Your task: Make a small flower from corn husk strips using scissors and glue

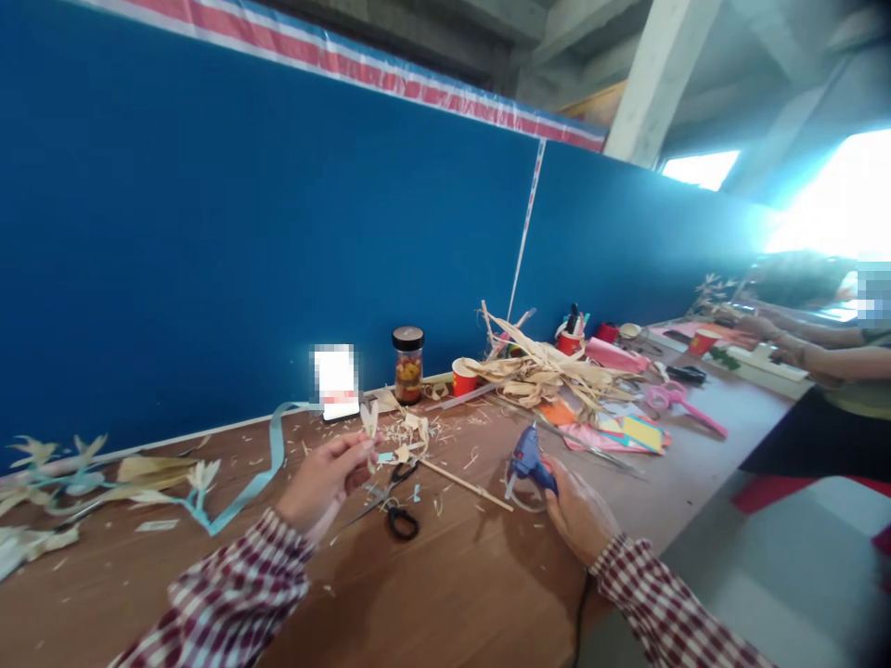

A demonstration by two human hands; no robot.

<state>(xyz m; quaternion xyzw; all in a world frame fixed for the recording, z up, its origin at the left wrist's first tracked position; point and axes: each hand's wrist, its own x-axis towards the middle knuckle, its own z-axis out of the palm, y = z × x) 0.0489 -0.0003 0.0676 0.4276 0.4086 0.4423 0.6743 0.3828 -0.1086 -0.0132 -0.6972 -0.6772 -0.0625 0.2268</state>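
My left hand (327, 478) is raised over the wooden table (452, 575), its fingers pinched on a small pale husk piece (368, 419) that stands upright. My right hand (577, 510) is closed round the handle of a blue glue gun (527, 456), whose nozzle points left and down toward the table. Black-handled scissors (396, 506) lie open on the table between my hands. A thin wooden stick (463, 482) lies beside them, with husk scraps around it.
A pile of dried husks (549, 371), red cups (463, 377), a jar (407, 364), a phone (336, 382), pink scissors (678, 401) and coloured paper lie further along. A light blue ribbon (257, 473) and finished husk flowers (83, 464) lie left. Another person's arms (814, 353) work at the far right.
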